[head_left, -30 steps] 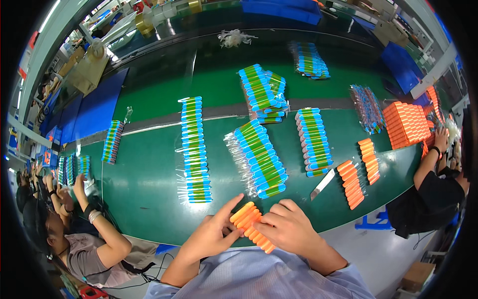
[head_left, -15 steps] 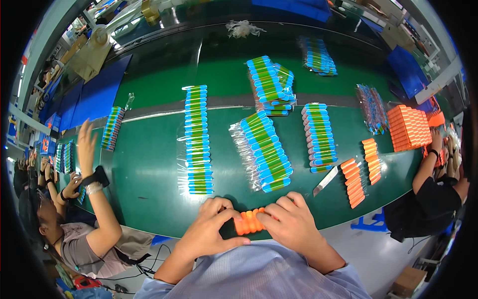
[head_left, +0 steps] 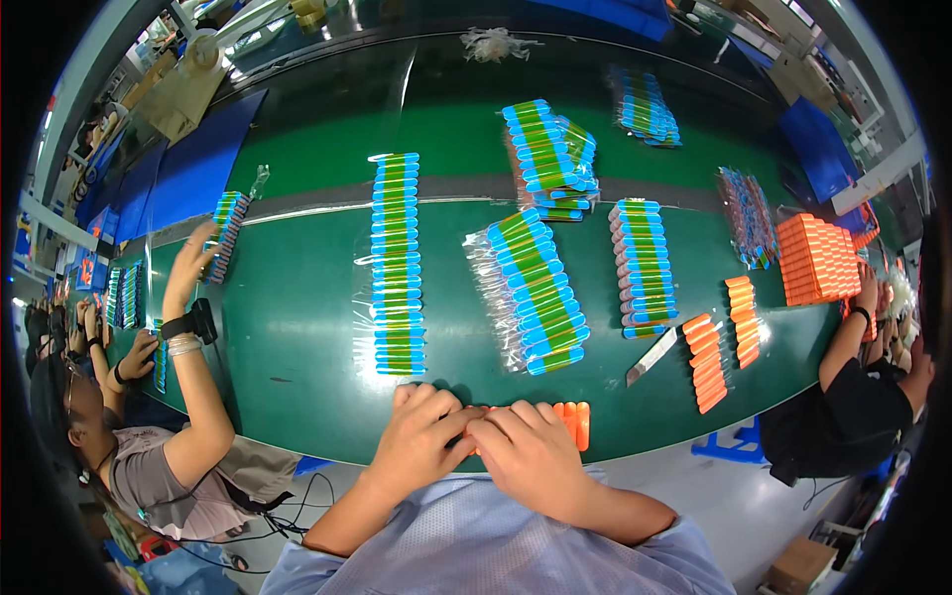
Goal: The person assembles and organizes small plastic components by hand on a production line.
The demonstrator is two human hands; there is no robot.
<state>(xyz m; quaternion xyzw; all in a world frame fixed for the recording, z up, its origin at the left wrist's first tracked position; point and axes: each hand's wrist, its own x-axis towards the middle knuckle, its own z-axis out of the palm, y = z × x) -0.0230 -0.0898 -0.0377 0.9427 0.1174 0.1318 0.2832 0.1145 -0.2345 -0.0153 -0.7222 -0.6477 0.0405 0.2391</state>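
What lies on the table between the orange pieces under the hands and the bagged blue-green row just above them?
Only bare green table; the head view shows nothing between the orange pieces and the bagged row.

Both hands, left hand point(head_left: 416, 436) and right hand point(head_left: 531, 451), hide most of the orange pieces point(head_left: 575, 424) at the desk's near edge.

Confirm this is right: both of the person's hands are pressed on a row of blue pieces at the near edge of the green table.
Not quite. The head view shows the left hand and right hand pressed on a row of orange pieces, not blue ones. It does lie at the near edge of the green table.
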